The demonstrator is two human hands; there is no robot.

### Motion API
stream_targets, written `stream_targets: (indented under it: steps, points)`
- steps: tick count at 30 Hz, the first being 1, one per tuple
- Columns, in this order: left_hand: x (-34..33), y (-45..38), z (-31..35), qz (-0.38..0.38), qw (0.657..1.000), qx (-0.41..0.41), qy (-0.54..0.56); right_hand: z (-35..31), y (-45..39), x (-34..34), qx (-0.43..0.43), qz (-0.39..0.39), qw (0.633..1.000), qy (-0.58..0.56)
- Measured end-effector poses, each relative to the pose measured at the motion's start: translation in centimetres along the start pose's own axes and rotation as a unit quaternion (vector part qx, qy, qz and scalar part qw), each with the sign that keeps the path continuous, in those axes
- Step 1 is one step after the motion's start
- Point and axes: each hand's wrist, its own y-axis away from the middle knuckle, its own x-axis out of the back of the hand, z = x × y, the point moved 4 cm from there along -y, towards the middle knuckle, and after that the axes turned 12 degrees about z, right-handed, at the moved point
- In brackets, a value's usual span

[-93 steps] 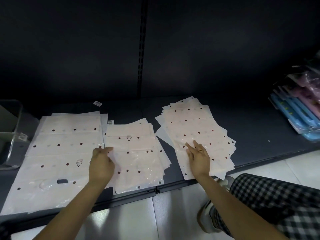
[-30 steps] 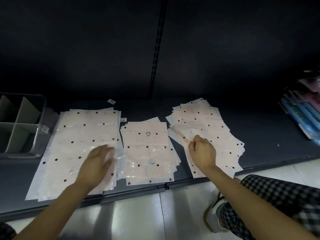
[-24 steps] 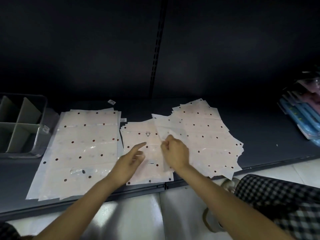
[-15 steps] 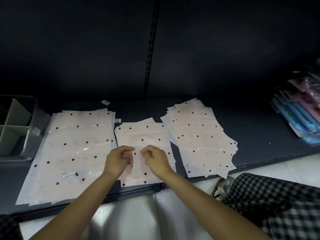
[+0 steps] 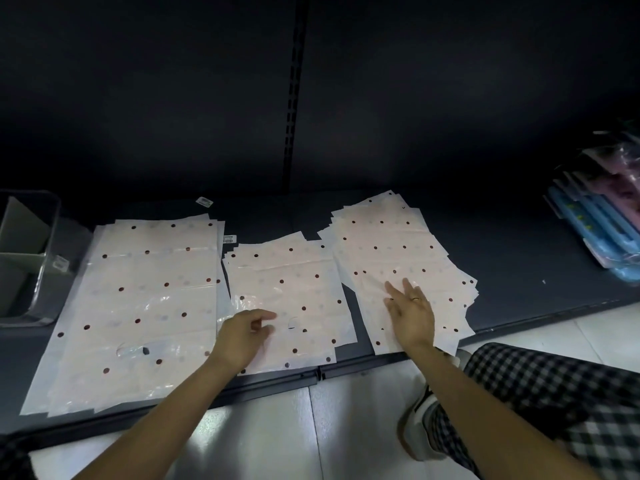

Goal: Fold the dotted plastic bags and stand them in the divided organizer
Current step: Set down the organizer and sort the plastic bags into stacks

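At the far left, well away from your fingers, the organizer is sitting on the shelf, only partly in view. Next to it the big stack of dotted bags is lying flat, just left of your left hand. That hand is resting on the middle stack, its fingers loosely curled and gripping nothing. Your right hand is lying flat on the right stack, fingers straight and spread, a ring on one. Far right of it, blue packs are leaning at the shelf's end.
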Motion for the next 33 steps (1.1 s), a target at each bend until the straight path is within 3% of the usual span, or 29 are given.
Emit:
stream_targets:
  steps: [4,8,11,14,17,19,21,25,27,30,33]
  points:
    - [1.2,-0.2,-0.3,0.063,0.998,-0.002,-0.012,-0.3,-0.5,0.9,-0.038,0.05,0.996,-0.061]
    - [2.5,-0.3,-0.8,0.119,0.99,-0.023,-0.078,-0.8,-1.0,2.2,-0.123,0.078,0.969,-0.197]
    - [2.7,0.3,0.0,0.156,0.983,-0.063,-0.071,-2.9,-0.4,3.0,-0.095,0.068,0.945,-0.306]
    - [2.1,0.2,1.9,0.114,0.988,-0.104,-0.002,-6.6,0.8,3.7,-0.053,0.031,0.912,-0.406]
    - [2.0,-0.1,4.0,0.023,0.987,-0.013,0.159,-10.8,2.1,3.7,-0.007,-0.027,0.893,-0.448]
    - [2.0,-0.5,5.0,-0.039,0.965,0.051,0.256,-13.2,3.3,3.5,0.032,-0.072,0.89,-0.45]
    - [2.5,-1.1,5.2,-0.051,0.953,0.099,0.282,-15.3,4.6,3.3,0.109,-0.101,0.898,-0.414]
    - [4.6,-2.1,3.0,0.068,0.971,0.142,0.182,-16.9,6.2,2.0,0.235,-0.144,0.902,-0.332]
    - [5.8,-2.2,1.5,0.123,0.972,0.13,0.149,-15.7,5.6,1.5,0.205,-0.132,0.917,-0.315]
    - [8.4,-2.4,-0.8,0.212,0.969,0.093,0.087,-11.6,3.0,1.5,0.108,-0.045,0.953,-0.28]
    - [11.6,-2.5,-3.3,0.269,0.961,0.064,-0.004,-6.2,0.0,1.5,0.006,-0.015,0.979,-0.201]
